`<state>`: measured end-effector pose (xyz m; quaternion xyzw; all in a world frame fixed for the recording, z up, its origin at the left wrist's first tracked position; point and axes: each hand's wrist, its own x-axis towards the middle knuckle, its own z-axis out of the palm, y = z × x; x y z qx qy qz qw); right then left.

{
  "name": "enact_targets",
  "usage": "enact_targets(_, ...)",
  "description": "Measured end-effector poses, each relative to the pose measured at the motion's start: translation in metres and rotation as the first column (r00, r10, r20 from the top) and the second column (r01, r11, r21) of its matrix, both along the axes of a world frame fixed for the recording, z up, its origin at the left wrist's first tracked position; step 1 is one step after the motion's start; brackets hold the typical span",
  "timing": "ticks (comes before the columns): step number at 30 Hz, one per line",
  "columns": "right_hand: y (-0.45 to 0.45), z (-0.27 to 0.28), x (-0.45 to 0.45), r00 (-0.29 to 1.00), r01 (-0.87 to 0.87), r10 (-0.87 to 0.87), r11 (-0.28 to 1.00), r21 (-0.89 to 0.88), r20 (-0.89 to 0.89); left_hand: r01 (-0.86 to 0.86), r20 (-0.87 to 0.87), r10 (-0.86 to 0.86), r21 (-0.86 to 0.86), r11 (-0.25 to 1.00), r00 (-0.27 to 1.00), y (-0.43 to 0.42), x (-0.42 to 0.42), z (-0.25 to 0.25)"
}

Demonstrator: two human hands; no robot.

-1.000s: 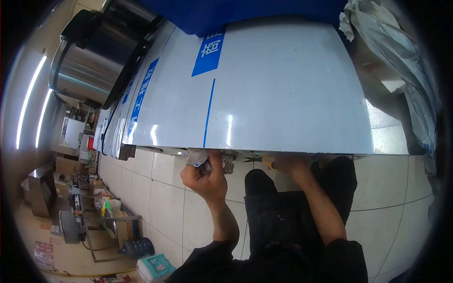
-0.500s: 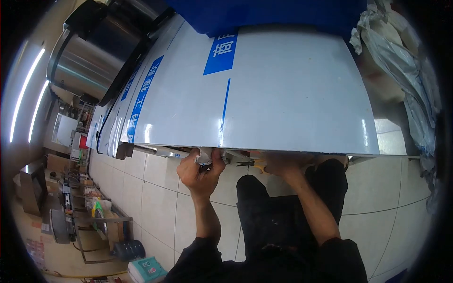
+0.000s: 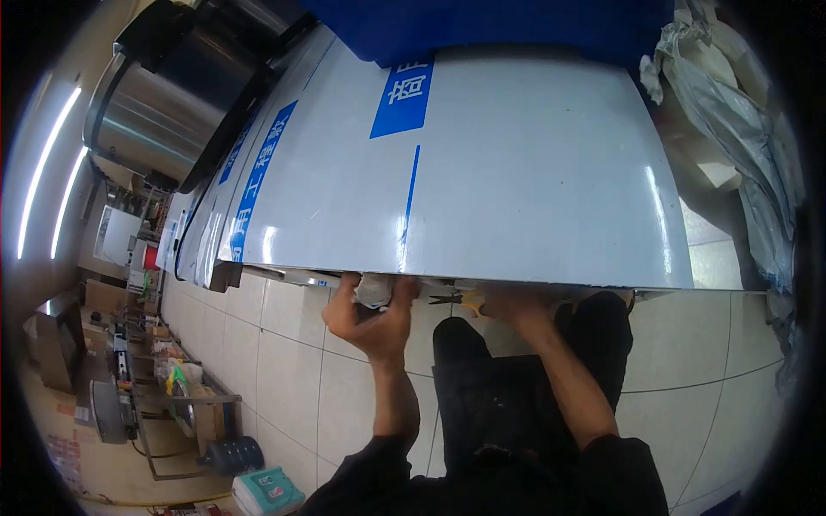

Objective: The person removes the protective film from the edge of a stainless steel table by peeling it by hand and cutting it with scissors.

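Note:
My left hand (image 3: 370, 322) is just below the front edge of the white surface (image 3: 516, 172), its fingers around a crumpled pale plastic bag (image 3: 375, 291). The fingertips are partly hidden by the edge. Farther right, my right hand (image 3: 516, 305) reaches under the same edge. Yellow-handled scissors (image 3: 471, 301) are held in it, their dark blades pointing left. Most of the right fingers are hidden beneath the surface. What lies under the edge between the hands is only partly visible.
Steel cookers (image 3: 155, 103) stand at the upper left. A blue container (image 3: 499, 30) rests on the far side of the surface. Crumpled plastic sheeting (image 3: 731, 129) hangs at the right. A blue water bottle (image 3: 232, 457) and a teal-and-white box (image 3: 268, 492) are at the lower left.
The view has shifted a little. My left hand has changed its hold on the plastic bag, with thumb and fingers now wider around it. The right hand stays under the edge with the scissors.

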<state>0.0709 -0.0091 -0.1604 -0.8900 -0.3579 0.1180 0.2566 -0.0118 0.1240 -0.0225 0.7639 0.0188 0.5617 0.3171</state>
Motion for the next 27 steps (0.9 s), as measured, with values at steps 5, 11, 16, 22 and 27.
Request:
enact_targets(5,0.014,0.007,0.0,0.992,-0.119,0.117,0.992,-0.04,-0.039,-0.01,-0.267,0.024,0.053,0.999,0.963,0.008,-0.01,0.01)
enact_targets(11,0.031,0.01,-0.006,0.991,-0.134,0.135,0.989,0.059,-0.019,0.033,-0.154,0.015,0.307,0.951,0.988,0.02,0.0,0.016)
enact_targets(16,0.029,0.014,-0.007,0.99,-0.134,0.136,0.988,0.075,-0.025,0.01,-0.094,0.026,0.364,0.932,0.995,0.025,0.003,0.017)
enact_targets(22,0.016,0.004,0.0,0.997,-0.043,0.042,0.999,-0.006,-0.069,-0.08,0.0,0.083,0.266,0.961,0.997,0.013,0.008,0.005)
enact_targets(27,0.008,0.017,0.001,0.998,-0.036,0.034,0.998,-0.042,-0.045,-0.276,0.034,0.274,0.138,0.951,0.961,-0.007,0.006,-0.009)
